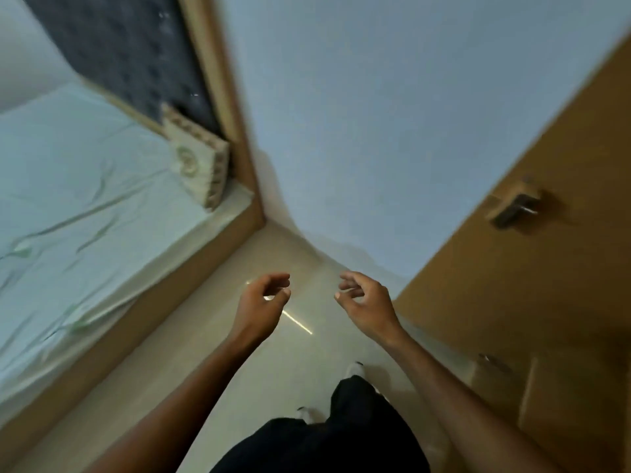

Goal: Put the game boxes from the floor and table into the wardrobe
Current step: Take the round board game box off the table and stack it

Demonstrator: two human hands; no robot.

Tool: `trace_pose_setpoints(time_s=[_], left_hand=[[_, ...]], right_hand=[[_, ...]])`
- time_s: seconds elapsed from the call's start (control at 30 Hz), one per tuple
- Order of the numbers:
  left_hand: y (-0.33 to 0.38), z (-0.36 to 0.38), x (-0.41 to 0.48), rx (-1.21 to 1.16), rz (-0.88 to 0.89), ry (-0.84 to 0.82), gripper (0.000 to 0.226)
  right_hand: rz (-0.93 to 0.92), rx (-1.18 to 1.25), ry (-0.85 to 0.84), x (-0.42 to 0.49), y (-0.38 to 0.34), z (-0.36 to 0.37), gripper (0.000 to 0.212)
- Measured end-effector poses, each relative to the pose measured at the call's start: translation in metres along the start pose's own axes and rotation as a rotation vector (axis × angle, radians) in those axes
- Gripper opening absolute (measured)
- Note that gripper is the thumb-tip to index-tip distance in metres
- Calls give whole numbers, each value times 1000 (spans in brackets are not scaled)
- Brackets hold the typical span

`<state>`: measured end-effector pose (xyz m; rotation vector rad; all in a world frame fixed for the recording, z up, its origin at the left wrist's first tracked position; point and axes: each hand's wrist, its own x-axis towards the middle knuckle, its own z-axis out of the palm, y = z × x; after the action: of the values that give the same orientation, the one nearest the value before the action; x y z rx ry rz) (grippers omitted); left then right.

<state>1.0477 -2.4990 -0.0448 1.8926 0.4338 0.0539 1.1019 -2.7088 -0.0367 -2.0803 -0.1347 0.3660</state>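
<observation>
Your left hand (263, 302) hangs out in front of you with its fingers loosely curled and the thumb close to the fingertips, holding nothing; your right hand (365, 302) mirrors it just beside, fingers slack and bent, also holding nothing, with a gap between the two hands; both hover above the pale glossy floor (239, 387) that runs along the right side of the bed (85, 199); below the hands, further from the bed's head end, your black trousers (341, 435) and one white-clad foot (355, 368) show against that floor; the bed carries a light green sheet, creased in places, in a tan wooden frame; at the bed's head a cream patterned pillow (198, 162) leans upright against a dark padded headboard (129, 56); a pale blue wall (375, 114) rises beyond the bed's head corner; across the strip of floor from the bed stands a brown wooden door (512, 319) with a metal handle (515, 206), and you cannot tell whether it belongs to the wardrobe; where the game boxes lie you cannot tell from this blurred view.
</observation>
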Motion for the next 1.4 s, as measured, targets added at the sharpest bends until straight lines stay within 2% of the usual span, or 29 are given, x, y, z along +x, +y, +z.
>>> trace_pose_setpoints(time_s=[0.2,0.37,0.67,0.87,1.07,1.4], left_hand=[[-69,-146,-9,-83,-157,415,27],[-113,-255,-23,-157,-312,669,24],[-186,-425,-90,-302,-528,1176,26],[-247,-513,-190,-418,-653,1558,27],[-305,-607,-294,-460,-712,1760,26],[-391,-761,-469,-442,-792,2019,21]], right_hand=[[-181,-99,-351,62,-95,146,38],[-295,-135,-591,93,-174,280,37],[-575,-295,-1098,77,-302,527,37],[-764,-393,-1408,-10,-366,696,38],[-929,-437,-1580,-132,-417,833,37],[-1039,-476,-1774,-337,-489,1031,37]])
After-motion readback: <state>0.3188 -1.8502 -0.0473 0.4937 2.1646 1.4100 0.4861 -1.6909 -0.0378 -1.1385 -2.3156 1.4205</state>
